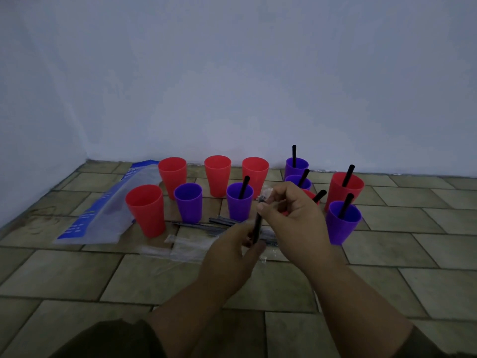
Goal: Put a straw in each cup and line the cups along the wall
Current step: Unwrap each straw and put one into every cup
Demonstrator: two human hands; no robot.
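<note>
Red cups: six tall red plastic cups [145,210] stand on the tiled floor [387,254]. Four are without a straw and two carry one. One of those two is largely hidden behind the right hand.
Purple cups: five shorter purple plastic cups [188,208]. Four carry a straw and one does not.
Straws in cups: six black plastic straws [348,175], one per cup, all leaning.
Held straw: one black straw in a clear wrapper [256,224], roughly upright, in the air in front of the middle cups.
Left hand [232,251]: fingers curled round the lower end of the held straw.
Right hand [291,210]: thumb and fingertips pinch the top end, where the wrapper sticks out.
Loose straws: a small pile of wrapped straws [219,223] lies on the floor just in front of the middle cups. Their number cannot be told.
Bag: one clear plastic bag with blue print [108,210] lies flat at the left, partly under the nearest red cup.
Wall [232,73]: three red cups and one purple cup stand closest to it, and the other seven stand in front of them.
</note>
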